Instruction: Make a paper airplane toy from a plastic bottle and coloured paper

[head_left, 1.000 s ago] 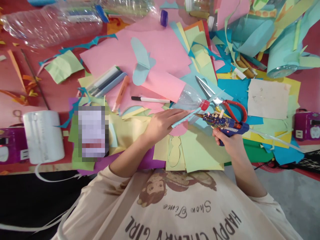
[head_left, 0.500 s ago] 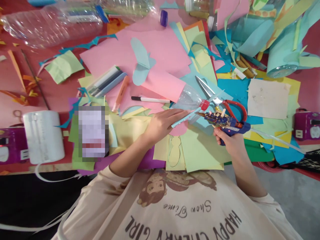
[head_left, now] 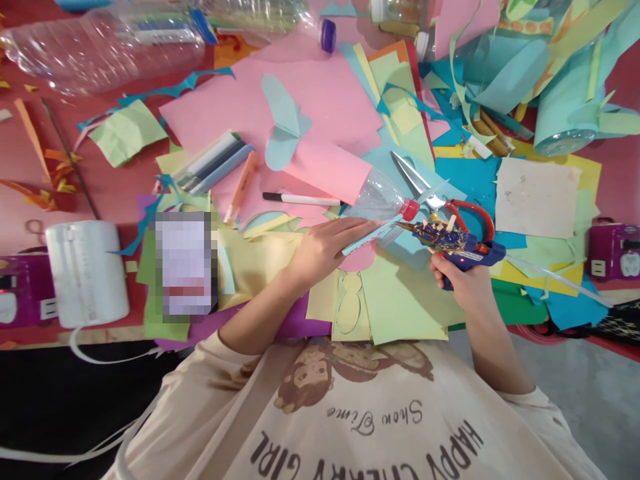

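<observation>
My right hand is wrapped round the handle of a blue hot glue gun, which has strands of residue and paper bits stuck on its front. The gun's nozzle points left, close to a folded light-blue paper strip. That strip is pinched in my left hand, its edge facing me. Just beyond lies a clear plastic bottle with a red cap, partly wrapped in pink paper. Red-handled scissors lie behind the glue gun. A blue paper butterfly shape rests near the wrapped bottle.
Coloured paper sheets and scraps cover the table. Markers, a black-and-white pen, a phone and a white case lie to the left. Clear bottles lie at the back; a blue-wrapped bottle is at right.
The glue gun in my right hand has shifted slightly to the right, its nozzle drawing back a little along the blue strip. My left hand stays in place.
</observation>
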Demonstrator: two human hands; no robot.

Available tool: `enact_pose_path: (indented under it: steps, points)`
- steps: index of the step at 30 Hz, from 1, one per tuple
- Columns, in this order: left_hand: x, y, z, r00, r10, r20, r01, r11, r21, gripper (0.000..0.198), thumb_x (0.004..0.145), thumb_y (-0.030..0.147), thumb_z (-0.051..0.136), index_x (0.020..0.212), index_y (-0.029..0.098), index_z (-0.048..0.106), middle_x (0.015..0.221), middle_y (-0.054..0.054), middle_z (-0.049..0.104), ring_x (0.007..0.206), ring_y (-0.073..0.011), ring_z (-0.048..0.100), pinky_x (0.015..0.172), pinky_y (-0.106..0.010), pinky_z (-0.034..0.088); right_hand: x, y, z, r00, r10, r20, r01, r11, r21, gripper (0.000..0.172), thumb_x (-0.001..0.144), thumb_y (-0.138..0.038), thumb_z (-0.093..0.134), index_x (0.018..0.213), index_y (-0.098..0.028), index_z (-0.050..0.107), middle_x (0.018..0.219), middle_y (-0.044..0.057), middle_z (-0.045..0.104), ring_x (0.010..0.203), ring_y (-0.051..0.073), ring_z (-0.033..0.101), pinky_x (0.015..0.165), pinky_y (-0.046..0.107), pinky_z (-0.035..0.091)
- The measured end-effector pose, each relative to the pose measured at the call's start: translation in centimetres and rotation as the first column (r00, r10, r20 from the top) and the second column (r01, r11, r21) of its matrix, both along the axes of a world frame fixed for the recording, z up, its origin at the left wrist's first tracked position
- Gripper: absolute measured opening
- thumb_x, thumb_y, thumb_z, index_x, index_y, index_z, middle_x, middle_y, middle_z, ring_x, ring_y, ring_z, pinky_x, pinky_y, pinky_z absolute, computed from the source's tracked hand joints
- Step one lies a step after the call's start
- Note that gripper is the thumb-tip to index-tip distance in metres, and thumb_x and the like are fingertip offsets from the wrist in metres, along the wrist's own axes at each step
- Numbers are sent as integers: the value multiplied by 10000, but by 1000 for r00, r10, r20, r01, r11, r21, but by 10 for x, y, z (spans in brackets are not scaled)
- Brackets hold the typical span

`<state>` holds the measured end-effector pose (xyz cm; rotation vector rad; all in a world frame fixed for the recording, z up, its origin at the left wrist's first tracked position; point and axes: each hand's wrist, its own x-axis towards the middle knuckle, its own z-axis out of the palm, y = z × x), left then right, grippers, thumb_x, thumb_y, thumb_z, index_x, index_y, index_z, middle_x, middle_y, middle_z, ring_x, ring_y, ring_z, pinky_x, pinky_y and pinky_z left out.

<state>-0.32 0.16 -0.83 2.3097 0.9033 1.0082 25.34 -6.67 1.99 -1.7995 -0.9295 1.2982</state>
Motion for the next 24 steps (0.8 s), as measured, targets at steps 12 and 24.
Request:
enact_pose_path:
  steps: [12,24]
  points:
    - [-1,1,1,1000,-7,-2,7,1000,9,407,917,91,506,1277,241,622,1126,-63,733,1004,-150,704,788,-236,587,1,1,0,997,-62,-37,62,998,-10,214,688,-318,736,601,-177,602,471,-33,559,364,76,461,379,217,374]
    - [-1,-1,-1,1000,29,-13,-28,999,23,405,901,76,525,1252,240,640,1109,-51,740,978,-150,709,790,-228,576,4,1,-3,993,-104,-50,104,995,0,248,688,-309,755,566,-177,584,451,-38,543,365,69,461,380,203,366]
